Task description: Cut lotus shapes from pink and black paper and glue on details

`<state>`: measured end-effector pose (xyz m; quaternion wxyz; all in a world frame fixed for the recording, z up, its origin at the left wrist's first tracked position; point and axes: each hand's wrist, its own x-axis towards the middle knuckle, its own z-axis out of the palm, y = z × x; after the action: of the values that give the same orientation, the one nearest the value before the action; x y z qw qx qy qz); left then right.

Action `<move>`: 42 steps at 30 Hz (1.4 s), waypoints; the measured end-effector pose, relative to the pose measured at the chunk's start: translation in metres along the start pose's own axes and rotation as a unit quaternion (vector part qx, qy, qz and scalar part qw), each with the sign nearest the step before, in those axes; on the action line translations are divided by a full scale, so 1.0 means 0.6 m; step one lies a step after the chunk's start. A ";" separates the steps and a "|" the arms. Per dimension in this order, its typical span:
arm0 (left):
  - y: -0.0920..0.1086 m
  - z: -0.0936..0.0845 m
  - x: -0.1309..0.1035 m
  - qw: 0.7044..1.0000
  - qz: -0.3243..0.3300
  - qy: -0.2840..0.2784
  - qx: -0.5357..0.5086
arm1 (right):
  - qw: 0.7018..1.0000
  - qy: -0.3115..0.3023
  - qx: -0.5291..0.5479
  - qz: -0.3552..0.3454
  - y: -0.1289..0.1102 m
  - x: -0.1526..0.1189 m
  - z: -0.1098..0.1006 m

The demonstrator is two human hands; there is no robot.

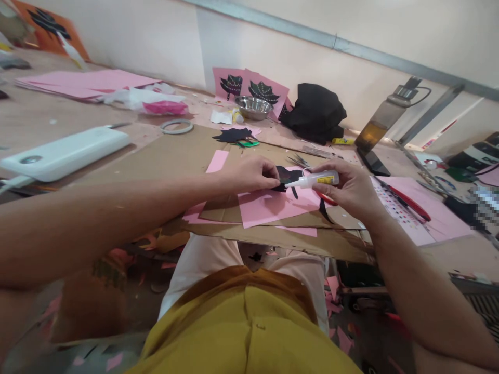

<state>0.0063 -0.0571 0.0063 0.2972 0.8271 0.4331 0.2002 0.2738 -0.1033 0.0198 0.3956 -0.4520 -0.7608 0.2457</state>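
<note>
In my right hand (349,187) is a small white glue bottle (317,179) with a yellow label. The bottle lies nearly level, its narrow nozzle pointing left at a black cutout (287,172). My left hand (259,174) pinches the left edge of that cutout between thumb and fingers, close to the nozzle tip. Under both hands lies a pink sheet (263,208) on brown cardboard (175,156). A dark strip (324,212) hangs over the sheet's right side. Just behind the hands, metal scissor blades (298,160) show in part.
Behind stand a steel bowl (253,107), a black bag (315,111) and a drink bottle (384,117). To the left are a white device (66,153) and a tape ring (176,126). A red cutter (409,202) lies at right. Paper scraps litter the floor.
</note>
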 end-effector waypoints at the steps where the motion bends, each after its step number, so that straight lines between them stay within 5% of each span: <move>1: 0.002 0.003 0.003 1.000 -0.002 0.000 -0.006 | 1.000 0.002 -0.007 -0.013 -0.001 -0.001 -0.001; 13: 0.022 0.039 0.011 1.000 0.001 0.008 -0.020 | 0.983 0.043 -0.122 -0.127 0.001 -0.054 -0.017; 22: 0.010 0.042 0.022 0.999 0.018 0.025 -0.008 | 0.971 0.076 -0.187 -0.129 -0.006 -0.073 0.000; 42: 0.028 0.026 0.039 0.997 -0.024 -0.068 -0.032 | 0.967 0.053 -0.208 -0.139 0.014 -0.072 -0.002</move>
<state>0.0382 -0.0504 0.0075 0.3567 0.8183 0.4252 0.1497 0.2908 -0.1373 -0.0023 0.3625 -0.4268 -0.8285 0.0004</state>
